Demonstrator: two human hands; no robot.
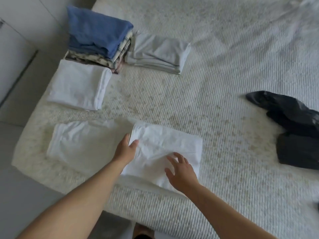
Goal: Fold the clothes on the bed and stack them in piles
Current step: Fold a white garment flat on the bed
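My left hand [126, 149] pinches the folded white cloth's [165, 149] edge, right hand [179, 168] spread above it; a one-sided lift could unfold it.

At three o'clock the dark garment [293, 128] is cut by the frame edge, at one o'clock a pale crumpled cloth [305, 12] blurs out, and the left hand [126, 149] hides its fingers behind the white folded cloth [165, 152].
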